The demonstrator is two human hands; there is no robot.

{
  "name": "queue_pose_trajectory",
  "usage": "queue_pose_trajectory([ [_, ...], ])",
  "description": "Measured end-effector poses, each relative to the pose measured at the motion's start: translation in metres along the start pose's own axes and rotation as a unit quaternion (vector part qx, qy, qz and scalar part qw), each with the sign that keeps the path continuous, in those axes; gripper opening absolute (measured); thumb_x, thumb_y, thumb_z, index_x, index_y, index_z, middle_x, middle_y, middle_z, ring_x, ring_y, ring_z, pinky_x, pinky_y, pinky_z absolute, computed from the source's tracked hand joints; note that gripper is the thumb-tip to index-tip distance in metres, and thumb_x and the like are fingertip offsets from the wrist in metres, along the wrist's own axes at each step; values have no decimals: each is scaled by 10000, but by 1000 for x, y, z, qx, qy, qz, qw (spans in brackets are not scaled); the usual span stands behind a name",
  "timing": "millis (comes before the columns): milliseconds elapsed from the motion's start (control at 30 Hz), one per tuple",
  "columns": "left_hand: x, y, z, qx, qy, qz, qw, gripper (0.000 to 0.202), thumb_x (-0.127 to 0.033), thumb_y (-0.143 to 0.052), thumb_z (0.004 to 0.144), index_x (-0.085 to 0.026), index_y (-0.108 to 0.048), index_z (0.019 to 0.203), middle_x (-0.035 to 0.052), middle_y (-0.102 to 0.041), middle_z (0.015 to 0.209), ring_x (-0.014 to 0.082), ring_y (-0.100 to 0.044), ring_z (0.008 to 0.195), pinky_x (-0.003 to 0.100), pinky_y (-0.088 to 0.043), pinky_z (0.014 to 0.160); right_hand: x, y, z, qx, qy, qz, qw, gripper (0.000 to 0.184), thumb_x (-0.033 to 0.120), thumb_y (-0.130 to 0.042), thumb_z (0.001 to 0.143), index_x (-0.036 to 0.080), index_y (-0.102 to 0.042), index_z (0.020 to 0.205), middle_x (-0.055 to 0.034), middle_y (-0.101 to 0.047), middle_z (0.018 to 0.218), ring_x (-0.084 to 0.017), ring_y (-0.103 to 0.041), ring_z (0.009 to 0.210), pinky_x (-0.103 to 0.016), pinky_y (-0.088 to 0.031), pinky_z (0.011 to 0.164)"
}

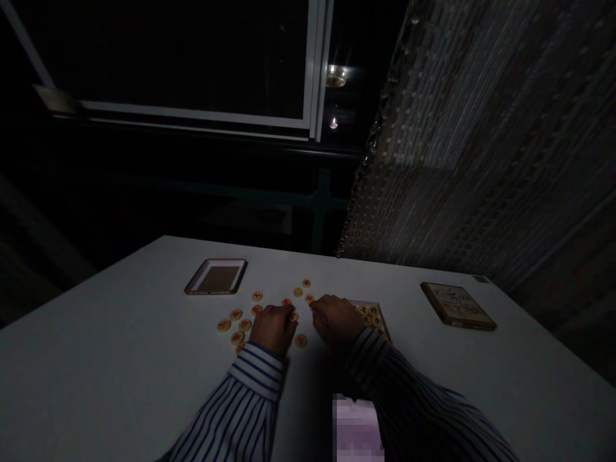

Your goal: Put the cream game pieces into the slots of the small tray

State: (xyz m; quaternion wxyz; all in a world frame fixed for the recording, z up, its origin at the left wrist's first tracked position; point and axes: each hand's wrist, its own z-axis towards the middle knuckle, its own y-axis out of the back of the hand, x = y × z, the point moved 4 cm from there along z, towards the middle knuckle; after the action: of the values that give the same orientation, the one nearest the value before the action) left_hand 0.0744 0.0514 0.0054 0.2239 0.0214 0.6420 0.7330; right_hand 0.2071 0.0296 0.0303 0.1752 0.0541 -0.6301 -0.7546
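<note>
Round wooden Chinese chess pieces with red characters lie loose on the white table [158, 340]. My left hand [273, 328] is closed, its fingertips on a red Chinese chess piece [294, 316]. Curled on the other side, my right hand [337, 319] has its fingertips at another red Chinese chess piece [309, 299]. A single piece [301, 341] lies between my wrists, and a blank-faced piece [298, 292] sits just beyond the fingers. Partly hidden behind my right hand is a box of black-lettered pieces [369, 318], set in rows.
A shallow open box part [216, 277] lies at the back left, and a printed box lid [457, 305] at the right. Several red pieces [235, 315] spread left of my left hand. A bead curtain [433, 147] hangs past the table's far right edge; a dark window [192, 58] is behind.
</note>
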Motion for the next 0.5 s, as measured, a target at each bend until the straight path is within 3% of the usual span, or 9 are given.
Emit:
queue_pose_trajectory([
  [267,1,-4,1,-5,1,-1,1000,286,-274,-441,779,-187,-577,1016,93,-654,901,217,-570,880,338,-384,773,-1,-1,1,-12,1,-2,1000,299,235,-367,806,192,-562,1029,-65,-601,975,-189,-523,890,-309,-351,739],
  [500,2,-3,0,-88,-34,-33,995,303,-284,-431,786,-166,-568,1030,78,-645,953,229,-558,904,359,-395,798,-2,6,0,-24,-7,12,1000,300,254,-368,816,202,-557,1042,-66,-599,969,-182,-519,908,-305,-346,751],
])
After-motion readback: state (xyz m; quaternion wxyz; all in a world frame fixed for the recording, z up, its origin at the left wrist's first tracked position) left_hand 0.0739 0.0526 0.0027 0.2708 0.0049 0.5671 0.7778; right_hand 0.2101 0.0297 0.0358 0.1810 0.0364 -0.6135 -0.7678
